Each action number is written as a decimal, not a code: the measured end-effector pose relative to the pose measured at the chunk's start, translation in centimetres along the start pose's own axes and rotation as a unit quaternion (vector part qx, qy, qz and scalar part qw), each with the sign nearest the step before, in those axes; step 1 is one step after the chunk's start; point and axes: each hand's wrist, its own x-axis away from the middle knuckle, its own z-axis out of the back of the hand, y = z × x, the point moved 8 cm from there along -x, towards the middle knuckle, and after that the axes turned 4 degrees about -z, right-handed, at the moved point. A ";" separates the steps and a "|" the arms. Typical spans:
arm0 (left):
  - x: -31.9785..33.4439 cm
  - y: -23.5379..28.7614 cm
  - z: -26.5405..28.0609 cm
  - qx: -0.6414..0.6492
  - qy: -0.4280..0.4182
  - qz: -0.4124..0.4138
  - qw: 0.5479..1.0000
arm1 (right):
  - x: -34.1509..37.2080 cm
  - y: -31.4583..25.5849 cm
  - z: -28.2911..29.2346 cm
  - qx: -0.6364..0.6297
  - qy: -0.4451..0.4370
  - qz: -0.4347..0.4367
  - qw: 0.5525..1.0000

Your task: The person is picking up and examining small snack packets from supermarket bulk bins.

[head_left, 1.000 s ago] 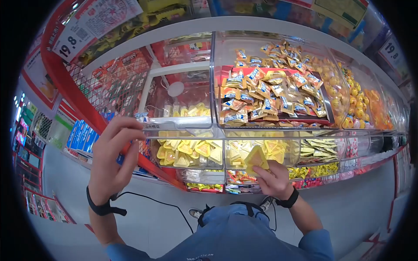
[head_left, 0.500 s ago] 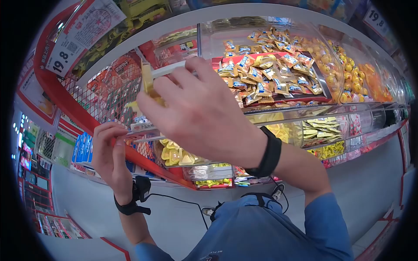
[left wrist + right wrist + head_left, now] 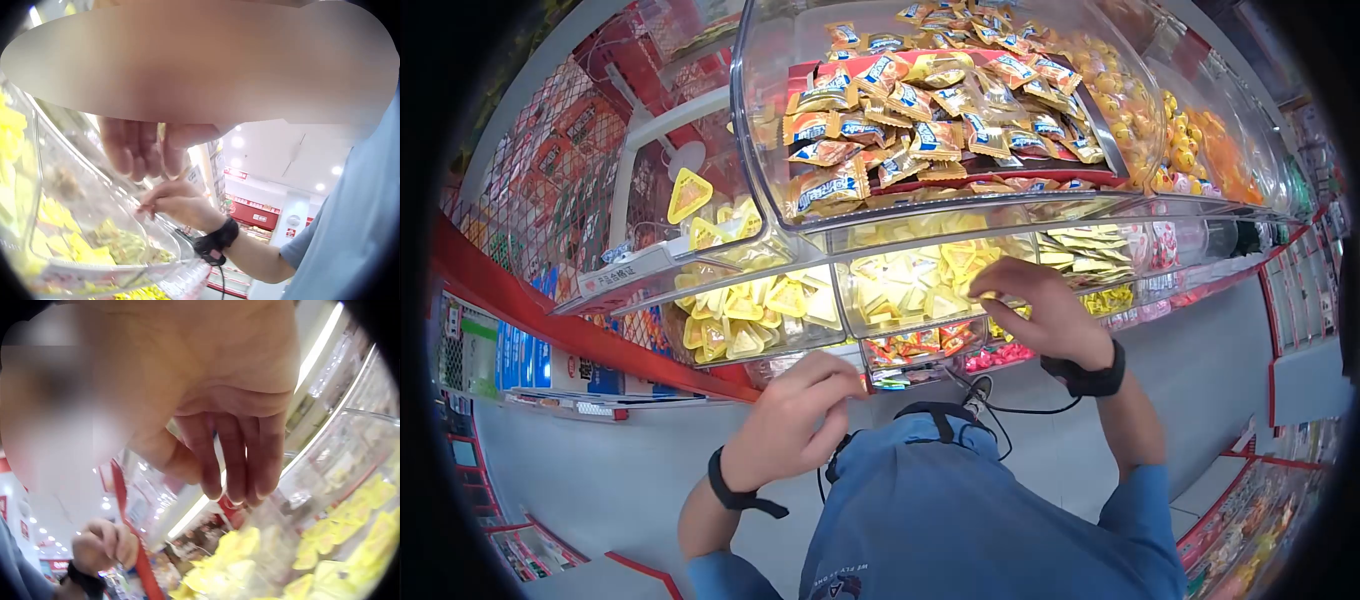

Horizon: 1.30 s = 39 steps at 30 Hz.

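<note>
In the head view my right hand [image 3: 1045, 310] hovers at the front of a clear bin of yellow triangular packs [image 3: 915, 280], its fingers loosely bent. The right wrist view shows these fingers hanging down above yellow packs [image 3: 222, 565], with nothing between them and the thumb. My left hand [image 3: 800, 410] is held low in front of the bins, fingers loosely curled and holding nothing. One yellow triangular pack [image 3: 690, 195] lies apart from the others in the white-framed clear box at upper left. A second bin of triangular packs [image 3: 745, 335] sits below that box.
Gold-wrapped candies [image 3: 935, 135] fill the upper middle bin. Round yellow sweets [image 3: 1185, 150] are to its right. A red rail [image 3: 580, 335] runs along the left, beside wire mesh [image 3: 520, 190]. Clear bin walls and ledges [image 3: 1000, 215] stand between the compartments.
My right hand held a triangular pack, crossed left over the white-framed box, and is now back at the right without it. The left hand has moved right and lower. The head view has shifted.
</note>
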 end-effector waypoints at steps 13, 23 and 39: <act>-5.5 -10.7 -13.4 -0.276 -0.024 0.065 0.959 | -7.9 17.9 -7.9 0.243 -0.137 -0.356 0.892; -6.1 -12.5 -13.7 -0.297 -0.099 0.158 0.937 | -8.1 17.7 -8.3 0.024 -0.215 -0.379 0.900; -6.0 -13.5 -13.4 -0.203 -0.063 0.170 0.962 | -7.5 14.1 -5.9 0.185 -0.019 -0.191 0.964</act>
